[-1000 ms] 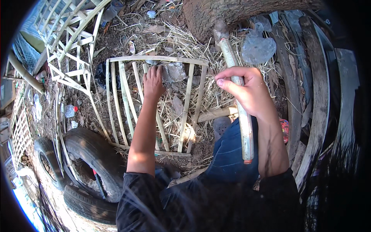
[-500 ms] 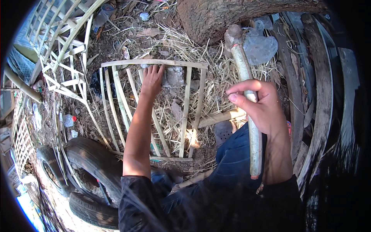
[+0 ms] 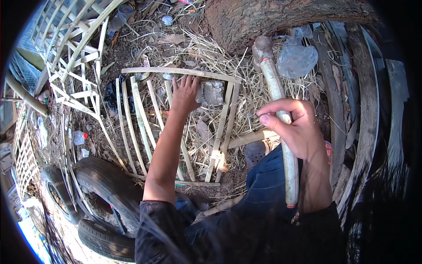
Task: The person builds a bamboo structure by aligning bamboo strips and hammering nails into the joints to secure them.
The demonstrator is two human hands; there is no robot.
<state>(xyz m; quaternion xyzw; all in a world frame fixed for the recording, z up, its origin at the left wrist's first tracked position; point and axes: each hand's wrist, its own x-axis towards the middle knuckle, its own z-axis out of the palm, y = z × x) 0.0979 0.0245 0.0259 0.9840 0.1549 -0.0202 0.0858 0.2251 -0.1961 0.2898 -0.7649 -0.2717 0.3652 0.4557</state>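
Note:
A frame of pale bamboo or wooden slats lies on the straw-covered ground, with a top bar (image 3: 145,70) across its far end. My left hand (image 3: 186,94) reaches over the slats, fingers stretched toward the top bar and its side close to a grey stone-like block (image 3: 214,93). Whether the fingertips touch the bar is unclear. My right hand (image 3: 298,125) holds a hammer (image 3: 275,83) by its pale, round handle, with the head away from me. Thumb and forefinger lie loosely around the handle, their tips apart. Two right-hand slats (image 3: 224,127) stand close together near the bar.
A thick tree trunk (image 3: 263,24) lies beyond the frame. Woven bamboo lattice (image 3: 74,48) rises on the left, above old tyres (image 3: 103,180). Weathered planks (image 3: 365,97) line the right side. A clear plastic bag (image 3: 297,60) and my shoe (image 3: 256,153) are nearby.
My left hand has shifted right, nearer the block. The inner right-hand slat's far end has moved right, closer to the outer slat. My right hand still holds the hammer, nearly unmoved.

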